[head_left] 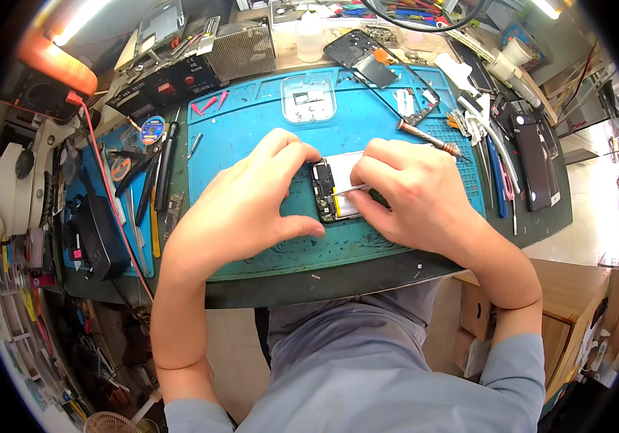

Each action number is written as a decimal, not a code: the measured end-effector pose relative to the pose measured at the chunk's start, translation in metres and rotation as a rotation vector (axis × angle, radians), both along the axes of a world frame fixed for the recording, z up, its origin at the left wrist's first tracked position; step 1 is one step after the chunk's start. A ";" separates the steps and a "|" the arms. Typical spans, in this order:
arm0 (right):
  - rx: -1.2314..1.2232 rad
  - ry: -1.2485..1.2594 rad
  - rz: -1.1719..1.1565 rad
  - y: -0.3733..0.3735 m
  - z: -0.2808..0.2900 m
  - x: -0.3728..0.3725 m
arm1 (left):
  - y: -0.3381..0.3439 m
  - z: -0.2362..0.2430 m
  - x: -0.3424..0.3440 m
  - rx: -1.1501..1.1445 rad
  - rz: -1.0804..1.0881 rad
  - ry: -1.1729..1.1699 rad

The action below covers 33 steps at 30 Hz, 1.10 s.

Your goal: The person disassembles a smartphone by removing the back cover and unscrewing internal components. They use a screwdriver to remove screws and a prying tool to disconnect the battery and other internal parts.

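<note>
The right hand (412, 189), pinching a slim tool (350, 190), partly hides the phone (336, 175); left hand (243, 202) spread.

Lettered in white at several spots on the front of the black box (172, 76), upper left of the frame, and readable there in part, with a line at the left end and short marks toward the right end. Printed in pale characters on the blue reel (152, 130), below the box, too small to read for certain. Marked finely on the dark front of the meter (39, 94), far upper left, likewise too small to make out
</note>
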State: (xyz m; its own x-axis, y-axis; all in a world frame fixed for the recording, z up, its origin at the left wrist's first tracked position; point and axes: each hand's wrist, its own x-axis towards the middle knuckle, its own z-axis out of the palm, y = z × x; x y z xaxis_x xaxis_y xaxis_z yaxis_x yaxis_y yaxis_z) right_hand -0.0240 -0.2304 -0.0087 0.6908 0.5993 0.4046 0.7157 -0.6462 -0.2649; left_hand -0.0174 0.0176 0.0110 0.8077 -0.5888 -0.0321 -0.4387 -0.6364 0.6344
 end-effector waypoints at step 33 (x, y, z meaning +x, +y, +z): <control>0.068 0.141 0.045 -0.004 -0.010 -0.004 | -0.007 -0.018 -0.012 -0.120 0.112 -0.047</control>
